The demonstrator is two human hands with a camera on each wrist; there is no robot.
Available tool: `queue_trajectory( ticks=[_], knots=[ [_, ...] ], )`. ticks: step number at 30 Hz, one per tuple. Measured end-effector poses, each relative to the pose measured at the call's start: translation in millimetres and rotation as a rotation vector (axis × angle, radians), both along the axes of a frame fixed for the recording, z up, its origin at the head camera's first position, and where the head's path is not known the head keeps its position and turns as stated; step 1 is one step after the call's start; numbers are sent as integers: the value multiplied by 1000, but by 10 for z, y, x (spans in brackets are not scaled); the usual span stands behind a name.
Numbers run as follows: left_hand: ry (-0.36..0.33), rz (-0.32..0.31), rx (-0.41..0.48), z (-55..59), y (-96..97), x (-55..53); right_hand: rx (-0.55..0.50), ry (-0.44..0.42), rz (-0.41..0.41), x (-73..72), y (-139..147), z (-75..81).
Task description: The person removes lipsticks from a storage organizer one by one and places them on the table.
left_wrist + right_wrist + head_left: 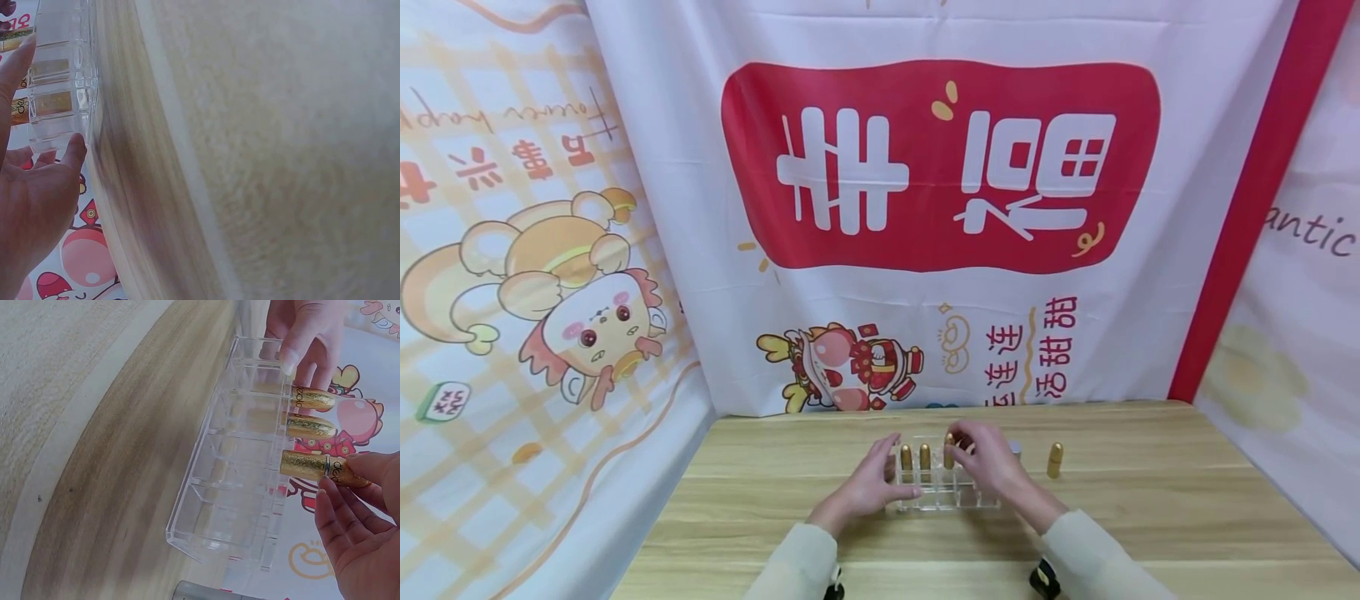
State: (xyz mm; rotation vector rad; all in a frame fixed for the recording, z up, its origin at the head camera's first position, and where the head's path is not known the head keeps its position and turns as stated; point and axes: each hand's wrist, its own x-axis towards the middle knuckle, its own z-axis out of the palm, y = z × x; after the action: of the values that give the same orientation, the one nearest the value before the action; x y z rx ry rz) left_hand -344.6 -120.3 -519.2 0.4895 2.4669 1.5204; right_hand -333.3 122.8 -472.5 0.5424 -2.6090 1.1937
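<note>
A clear plastic lipstick organizer [936, 500] with several compartments stands on the wooden table. My left hand [874, 479] grips its left end, thumb at the front and fingers behind, as the right wrist view also shows. Two gold lipsticks [314, 398] stand in back compartments near that hand. My right hand [365, 531] pinches a third gold lipstick [325, 467] by its upper part, its base at the top edge of the organizer, right of the other two. In the left wrist view the left hand [40, 200] is beside the organizer [53, 69], with the lipsticks partly hidden.
Another gold lipstick [1056, 460] is on the table to the right of the organizer. A silver-grey cylinder [209, 592], partly hidden behind the right hand in the head view, stands close to the organizer's right end. Printed cloth [940, 292] hangs at the table's back edge.
</note>
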Motion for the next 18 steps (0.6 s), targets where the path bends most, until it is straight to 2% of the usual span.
queue_trajectory(
  ticks=[18],
  knots=[
    [8,5,-9,-17,7,-22,16,3,20,93,106,168]
  ],
)
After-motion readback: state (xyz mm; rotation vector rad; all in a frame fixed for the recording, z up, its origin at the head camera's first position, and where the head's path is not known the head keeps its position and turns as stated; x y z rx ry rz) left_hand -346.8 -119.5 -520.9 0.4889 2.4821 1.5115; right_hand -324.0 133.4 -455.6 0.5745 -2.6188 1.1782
